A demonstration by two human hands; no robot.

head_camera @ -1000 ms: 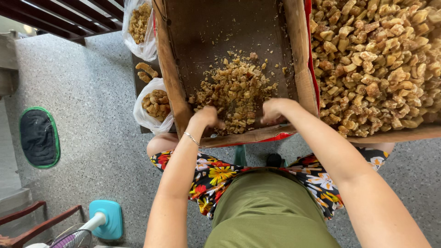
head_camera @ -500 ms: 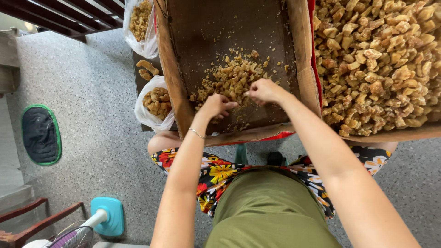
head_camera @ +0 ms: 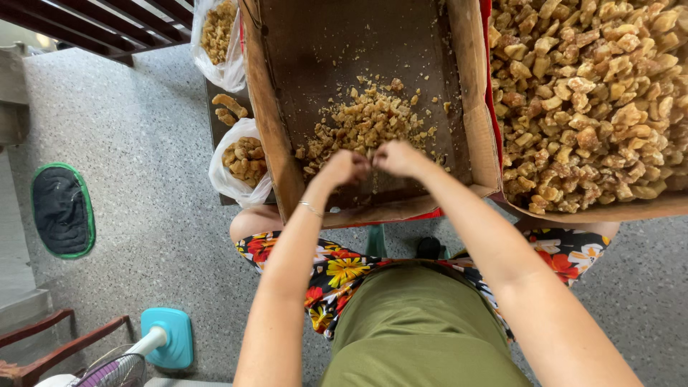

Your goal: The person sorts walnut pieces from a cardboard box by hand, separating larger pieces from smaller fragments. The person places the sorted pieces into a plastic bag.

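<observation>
Your left hand (head_camera: 344,168) and right hand (head_camera: 400,158) meet, both grips pinched on one golden-brown crumbly chunk (head_camera: 371,163) (barely visible) above the brown cardboard box (head_camera: 269,122). A hard pull could scatter crumbs over the low front wall.

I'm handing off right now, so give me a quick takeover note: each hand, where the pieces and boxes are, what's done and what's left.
Left hand and right hand: closed, knuckles together, apparently pinching one of the brown pieces between them above the small pile; the piece itself is hidden.
Small pile lies in the cardboard box on the lap, mostly bare floor around it.
Full box of larger chunks sits to the right.
Two plastic bags of pieces stand left of the cardboard box.
Done: cannot tell which pieces are handled.
Left: the small pile at least.
</observation>
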